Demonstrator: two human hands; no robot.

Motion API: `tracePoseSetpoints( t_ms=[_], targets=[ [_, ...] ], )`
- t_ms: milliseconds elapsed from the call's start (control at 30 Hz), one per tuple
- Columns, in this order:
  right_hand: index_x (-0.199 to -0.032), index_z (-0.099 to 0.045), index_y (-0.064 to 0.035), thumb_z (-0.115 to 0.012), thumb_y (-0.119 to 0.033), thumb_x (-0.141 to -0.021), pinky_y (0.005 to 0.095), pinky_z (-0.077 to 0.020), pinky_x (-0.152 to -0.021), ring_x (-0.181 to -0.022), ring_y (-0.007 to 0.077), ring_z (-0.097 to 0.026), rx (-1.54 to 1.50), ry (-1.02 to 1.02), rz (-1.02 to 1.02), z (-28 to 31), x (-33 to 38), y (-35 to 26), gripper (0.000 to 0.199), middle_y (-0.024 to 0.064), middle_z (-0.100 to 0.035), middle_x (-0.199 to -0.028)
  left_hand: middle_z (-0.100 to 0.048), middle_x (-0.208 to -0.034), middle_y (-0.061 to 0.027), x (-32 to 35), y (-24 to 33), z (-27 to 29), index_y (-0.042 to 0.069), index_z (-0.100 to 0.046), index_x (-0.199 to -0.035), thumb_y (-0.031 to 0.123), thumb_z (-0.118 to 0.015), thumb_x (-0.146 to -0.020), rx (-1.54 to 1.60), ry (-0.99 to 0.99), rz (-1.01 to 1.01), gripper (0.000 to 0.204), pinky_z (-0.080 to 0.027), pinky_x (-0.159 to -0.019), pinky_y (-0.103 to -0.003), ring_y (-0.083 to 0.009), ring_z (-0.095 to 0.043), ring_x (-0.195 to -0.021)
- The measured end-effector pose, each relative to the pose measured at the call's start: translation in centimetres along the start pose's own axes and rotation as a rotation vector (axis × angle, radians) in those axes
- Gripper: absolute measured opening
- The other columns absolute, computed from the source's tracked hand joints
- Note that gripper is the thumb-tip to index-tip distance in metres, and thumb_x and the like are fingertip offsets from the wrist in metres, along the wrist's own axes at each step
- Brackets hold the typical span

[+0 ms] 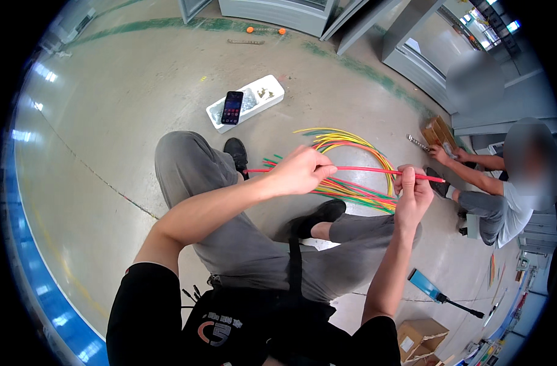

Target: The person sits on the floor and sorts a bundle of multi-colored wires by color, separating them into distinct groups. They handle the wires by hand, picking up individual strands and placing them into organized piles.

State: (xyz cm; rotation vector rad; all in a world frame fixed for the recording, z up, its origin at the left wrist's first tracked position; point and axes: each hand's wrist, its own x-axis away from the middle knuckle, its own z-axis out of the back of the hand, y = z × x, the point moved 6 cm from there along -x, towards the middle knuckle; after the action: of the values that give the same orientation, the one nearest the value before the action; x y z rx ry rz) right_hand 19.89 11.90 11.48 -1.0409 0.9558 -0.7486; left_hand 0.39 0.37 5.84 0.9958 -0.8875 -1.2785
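Observation:
A red wire [364,169] runs nearly level across in front of me, held at two places. My left hand [304,171] pinches it near the middle, and its left end sticks out past my wrist. Closed round the wire near its right end is my right hand [414,190], with a short tip showing beyond the fingers. Below and behind the hands, a bundle of yellow, green and red wires [357,143] lies curved on the floor between my feet. My left hand hides part of that bundle.
A phone [232,108] rests on a white foam box [263,97] holding small parts. At the right, a co-worker [504,189] sits near a cardboard box [438,135]. A blue tool [426,285] and an opened carton [421,339] lie at lower right. Grey cabinets [278,13] stand behind.

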Motion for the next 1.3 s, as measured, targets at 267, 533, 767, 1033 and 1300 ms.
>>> tracePoseSetpoints(
  t_ms=[267,533,767,1033,1300],
  targets=[
    [-0.083,-0.054,-0.0023,-0.05,-0.026,-0.097,0.0249,-0.0331,-0.051,-0.057,0.0094,-0.042,-0.484,-0.057,-0.334,-3.6,0.4,3.7,0.028,0.0018,-0.048,-0.066,-0.059,-0.066,-0.0087,-0.2,0.6,0.4,0.001,-0.066,-0.099,0.018,-0.059,-0.091,0.067,-0.053,-0.035,0.02,-0.041,-0.054,-0.029,-0.0099,-0.046,-0.059],
    [-0.081,-0.052,-0.0016,-0.046,-0.028,-0.098,0.0256,-0.029,-0.05,-0.054,0.0103,-0.038,-0.721,0.066,-0.359,1.0,-1.1,3.9,0.032,0.0009,-0.042,-0.062,-0.062,-0.069,-0.0121,1.0,0.0,1.5,0.002,-0.067,-0.1,0.019,-0.061,-0.09,0.277,-0.111,-0.088,0.02,-0.043,-0.055,-0.031,-0.0118,-0.052,-0.061],
    [-0.086,-0.064,0.0006,-0.056,-0.021,-0.095,0.0209,-0.037,-0.052,-0.059,0.0054,-0.046,-0.022,0.144,-0.06,1.9,-0.6,3.5,0.025,-0.0015,-0.054,-0.066,-0.059,-0.065,-0.0149,0.5,-1.5,0.8,0.002,-0.067,-0.097,0.017,-0.061,-0.089,-0.122,-0.028,0.155,0.018,-0.041,-0.053,-0.03,-0.0114,-0.049,-0.056],
    [-0.082,-0.056,-0.0039,-0.051,-0.033,-0.096,0.0234,-0.0357,-0.051,-0.055,0.0097,-0.045,-0.487,0.017,-0.46,-0.7,0.8,7.9,0.033,0.0004,-0.05,-0.065,-0.054,-0.061,-0.0159,-0.6,-0.5,-0.5,0.001,-0.066,-0.094,0.018,-0.059,-0.09,-0.018,-0.034,0.0,0.019,-0.04,-0.052,-0.032,-0.0158,-0.048,-0.053],
    [-0.081,-0.054,-0.0032,-0.045,-0.033,-0.098,0.0254,-0.0312,-0.052,-0.057,0.0113,-0.04,-0.701,0.057,-0.451,2.7,0.1,7.4,0.035,0.0018,-0.046,-0.064,-0.056,-0.063,-0.017,0.2,-1.1,0.0,0.0,-0.067,-0.095,0.014,-0.061,-0.088,0.203,-0.103,0.058,0.017,-0.042,-0.053,-0.032,-0.0174,-0.049,-0.052]
  ],
)
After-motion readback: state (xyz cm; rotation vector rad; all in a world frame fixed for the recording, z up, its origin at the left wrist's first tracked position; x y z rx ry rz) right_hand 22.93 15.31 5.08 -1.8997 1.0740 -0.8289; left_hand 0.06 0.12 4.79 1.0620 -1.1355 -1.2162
